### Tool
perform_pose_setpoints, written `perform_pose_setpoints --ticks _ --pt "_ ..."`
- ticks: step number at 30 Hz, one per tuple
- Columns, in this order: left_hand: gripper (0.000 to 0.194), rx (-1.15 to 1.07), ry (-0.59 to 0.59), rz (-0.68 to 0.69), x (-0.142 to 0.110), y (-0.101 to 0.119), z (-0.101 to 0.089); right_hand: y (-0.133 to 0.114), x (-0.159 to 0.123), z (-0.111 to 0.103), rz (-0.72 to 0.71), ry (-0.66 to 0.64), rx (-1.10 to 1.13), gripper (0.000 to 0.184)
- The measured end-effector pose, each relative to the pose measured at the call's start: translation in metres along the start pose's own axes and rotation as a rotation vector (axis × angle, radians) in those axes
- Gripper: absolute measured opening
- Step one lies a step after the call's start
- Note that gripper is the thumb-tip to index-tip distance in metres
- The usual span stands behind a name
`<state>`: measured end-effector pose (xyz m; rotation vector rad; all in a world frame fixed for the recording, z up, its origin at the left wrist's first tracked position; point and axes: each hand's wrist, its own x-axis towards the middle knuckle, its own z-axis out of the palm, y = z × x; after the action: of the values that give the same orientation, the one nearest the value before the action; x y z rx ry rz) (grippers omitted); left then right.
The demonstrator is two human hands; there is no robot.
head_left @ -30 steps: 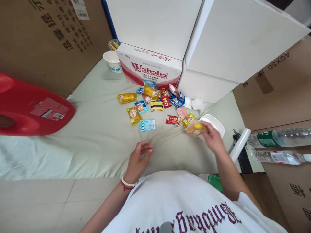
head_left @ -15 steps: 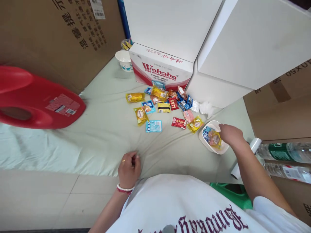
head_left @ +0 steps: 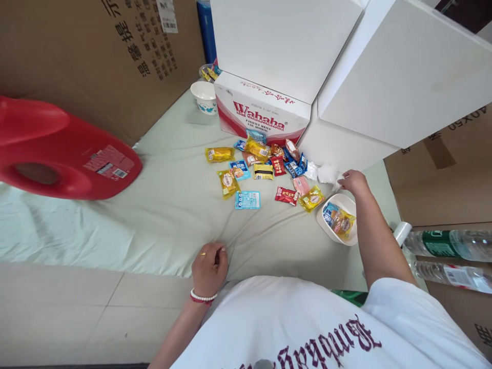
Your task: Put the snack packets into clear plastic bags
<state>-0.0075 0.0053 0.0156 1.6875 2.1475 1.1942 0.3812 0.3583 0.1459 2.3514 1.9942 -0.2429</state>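
My right hand reaches past the white plastic tub, its fingertips pinched on the near edge of a crumpled white tissue. Inside the tub lie a yellow-wrapped snack and a blue packet. My left hand rests curled at the front edge of the cloth, with nothing visible in it. Between the hands and the box are several wrapped snacks, among them a red packet, a yellow packet, a light blue packet and a pink packet.
A white and red Wahaha box stands behind the snacks, with a paper cup at its left. A large red jug lies at the left. Plastic bottles lie at the right, beside a white roll.
My right hand has moved from the tub's rim up to the crumpled tissue behind it. The snacks in the tub stay there. My left hand keeps its place on the cloth.
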Motion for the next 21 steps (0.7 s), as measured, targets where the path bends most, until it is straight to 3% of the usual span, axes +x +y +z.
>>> perform_pose_setpoints --ticks 2,4,5,7,9,12,14,16,18,21 --pt "0.010 -0.050 0.005 0.007 0.001 0.001 -0.003 0.012 -0.026 -0.002 0.026 0.122 0.321 0.032" --pt "0.008 -0.125 0.012 0.024 0.006 0.008 -0.005 0.016 -0.062 0.001 -0.033 0.240 0.781 0.032" --pt "0.007 -0.175 0.000 0.037 0.010 0.014 -0.004 0.013 -0.083 0.005 -0.105 0.251 0.982 0.034" --pt "0.007 -0.288 -0.062 0.073 0.020 0.035 0.002 -0.002 -0.128 0.019 -0.242 0.130 1.229 0.037" --pt "0.010 -0.403 -0.143 0.115 0.032 0.062 0.014 -0.023 -0.170 0.037 -0.311 -0.067 1.343 0.036" --pt "0.033 -0.554 -0.232 0.128 0.050 0.098 0.040 -0.053 -0.216 0.061 -0.310 -0.363 1.430 0.033" --pt "0.022 -0.633 -0.312 0.063 0.058 0.111 0.055 -0.064 -0.231 0.072 -0.256 -0.510 1.501 0.034" --pt "0.021 -0.697 -0.380 -0.049 0.062 0.114 0.063 -0.066 -0.234 0.078 -0.190 -0.569 1.548 0.037" --pt "0.027 -0.792 -0.429 -0.209 0.061 0.112 0.064 -0.064 -0.231 0.080 -0.159 -0.543 1.540 0.036" --pt "0.039 -0.972 -0.491 -0.434 0.057 0.110 0.058 -0.060 -0.225 0.080 -0.239 -0.479 1.469 0.030"
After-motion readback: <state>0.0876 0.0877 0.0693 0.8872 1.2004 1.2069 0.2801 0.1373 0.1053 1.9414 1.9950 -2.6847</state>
